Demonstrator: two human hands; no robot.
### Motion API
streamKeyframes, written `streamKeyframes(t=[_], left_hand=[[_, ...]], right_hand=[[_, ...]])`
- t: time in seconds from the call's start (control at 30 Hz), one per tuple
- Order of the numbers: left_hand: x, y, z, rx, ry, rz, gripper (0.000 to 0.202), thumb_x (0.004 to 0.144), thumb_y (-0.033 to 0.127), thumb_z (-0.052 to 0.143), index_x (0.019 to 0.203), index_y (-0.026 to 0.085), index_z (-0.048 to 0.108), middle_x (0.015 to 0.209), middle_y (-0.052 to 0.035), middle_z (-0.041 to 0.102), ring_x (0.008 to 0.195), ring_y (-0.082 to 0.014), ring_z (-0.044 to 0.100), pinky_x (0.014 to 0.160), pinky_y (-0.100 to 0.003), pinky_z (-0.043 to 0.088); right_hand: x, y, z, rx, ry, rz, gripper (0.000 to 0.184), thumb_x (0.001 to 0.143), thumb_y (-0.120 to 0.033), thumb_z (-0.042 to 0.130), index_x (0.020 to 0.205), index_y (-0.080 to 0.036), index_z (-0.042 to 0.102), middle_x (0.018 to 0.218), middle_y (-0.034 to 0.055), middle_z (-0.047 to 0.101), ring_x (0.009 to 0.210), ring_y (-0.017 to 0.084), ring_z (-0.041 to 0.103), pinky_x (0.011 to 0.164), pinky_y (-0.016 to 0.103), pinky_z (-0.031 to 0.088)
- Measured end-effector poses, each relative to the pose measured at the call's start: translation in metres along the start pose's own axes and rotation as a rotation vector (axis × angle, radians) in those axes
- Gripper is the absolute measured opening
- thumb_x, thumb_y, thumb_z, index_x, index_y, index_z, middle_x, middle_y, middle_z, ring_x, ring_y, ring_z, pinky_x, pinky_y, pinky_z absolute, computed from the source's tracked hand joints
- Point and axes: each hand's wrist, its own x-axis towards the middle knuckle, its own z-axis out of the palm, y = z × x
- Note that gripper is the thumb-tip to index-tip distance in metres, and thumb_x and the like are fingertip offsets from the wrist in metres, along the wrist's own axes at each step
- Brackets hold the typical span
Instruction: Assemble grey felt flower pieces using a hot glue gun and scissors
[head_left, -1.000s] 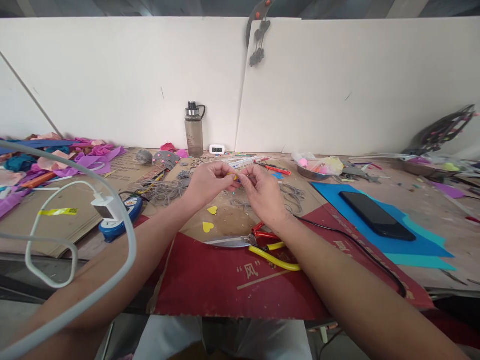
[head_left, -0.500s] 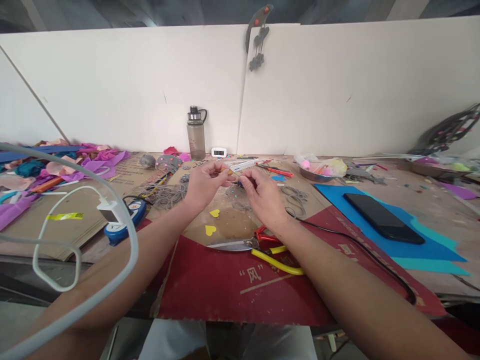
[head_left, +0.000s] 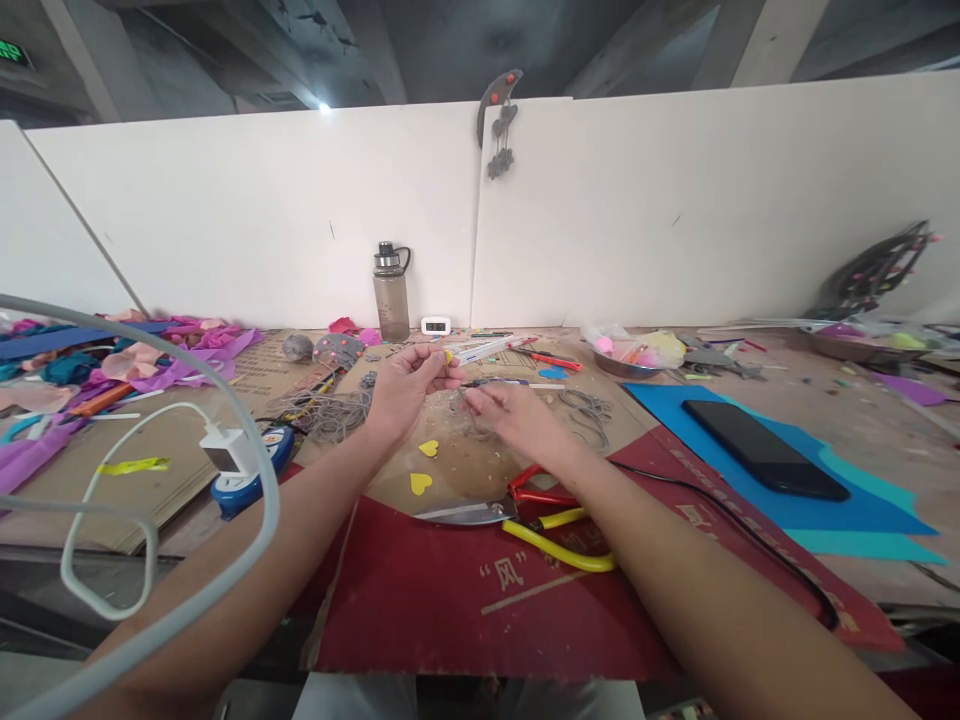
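Note:
My left hand (head_left: 409, 388) is closed in a pinch, with a small yellow piece (head_left: 448, 357) showing at its fingertips. Close beside it, my right hand (head_left: 514, 412) has thumb and fingers pressed together; what they hold is too small to make out. Below the hands, two yellow paper hearts (head_left: 421, 484) lie on the cardboard (head_left: 480, 470). Red-handled scissors (head_left: 465, 513) and a yellow-handled tool (head_left: 559, 550) rest in front of my right forearm. Tangled grey cord (head_left: 330, 408) is left of my left hand, and more grey cord (head_left: 589, 415) lies to the right.
Behind stand a bottle (head_left: 391, 300) and a small white clock (head_left: 436, 326). A phone (head_left: 765, 450) lies on blue sheets (head_left: 652, 400) at right. At left are a blue tape measure (head_left: 255, 475), coloured scraps (head_left: 135, 360) and a white cable (head_left: 262, 520) crossing the view.
My right hand has lowered slightly and turned flatter, its fingertips now below the left ones. The yellow piece has stayed in my left fingertips. The camera has tilted up.

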Motion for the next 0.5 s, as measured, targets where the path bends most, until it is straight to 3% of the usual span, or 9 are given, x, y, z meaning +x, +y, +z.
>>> streamKeyframes(t=[0.1, 0.17, 0.27, 0.37, 0.5], left_hand=[[0.003, 0.001, -0.005, -0.006, 0.022, 0.005, 0.023, 0.072, 0.033, 0.072, 0.077, 0.012, 0.063, 0.075, -0.0039, 0.068, 0.068, -0.012, 0.068, 0.068, -0.025, 0.055], [0.006, 0.0, -0.008, -0.012, 0.034, 0.006, 0.022, 0.073, 0.032, 0.072, 0.077, 0.012, 0.063, 0.074, -0.0039, 0.068, 0.068, -0.0122, 0.068, 0.069, -0.025, 0.055], [0.009, -0.001, -0.013, -0.026, 0.054, 0.018, 0.021, 0.073, 0.031, 0.072, 0.076, 0.013, 0.062, 0.074, -0.0036, 0.068, 0.068, -0.0119, 0.067, 0.07, -0.026, 0.056], [0.01, -0.001, -0.015, -0.038, 0.063, 0.017, 0.022, 0.072, 0.031, 0.073, 0.075, 0.013, 0.062, 0.074, -0.0033, 0.068, 0.068, -0.012, 0.067, 0.071, -0.027, 0.056], [0.009, -0.002, -0.014, -0.038, 0.057, -0.026, 0.024, 0.069, 0.033, 0.075, 0.075, 0.012, 0.063, 0.074, -0.0044, 0.068, 0.067, -0.0123, 0.067, 0.071, -0.028, 0.056]], right_hand=[[0.004, 0.011, -0.019, -0.166, 0.174, 0.098, 0.038, 0.095, -0.038, 0.036, 0.087, -0.018, 0.067, 0.081, 0.0058, 0.069, 0.076, 0.018, 0.062, 0.071, 0.029, 0.043], [0.006, 0.022, -0.028, -0.35, 0.222, 0.223, 0.032, 0.093, -0.033, 0.04, 0.09, -0.017, 0.067, 0.088, 0.0101, 0.071, 0.082, 0.021, 0.063, 0.074, 0.03, 0.044], [0.008, 0.039, -0.031, -0.527, 0.083, 0.416, 0.031, 0.09, -0.034, 0.046, 0.092, -0.014, 0.069, 0.093, 0.0165, 0.071, 0.088, 0.026, 0.065, 0.078, 0.034, 0.046], [0.011, 0.053, -0.021, -0.539, -0.101, 0.491, 0.032, 0.086, -0.034, 0.051, 0.094, -0.011, 0.071, 0.099, 0.0219, 0.071, 0.093, 0.032, 0.066, 0.08, 0.039, 0.048], [0.018, 0.063, -0.008, -0.51, -0.097, 0.513, 0.032, 0.079, -0.02, 0.054, 0.103, -0.008, 0.07, 0.105, 0.0244, 0.069, 0.096, 0.033, 0.067, 0.08, 0.038, 0.049]])
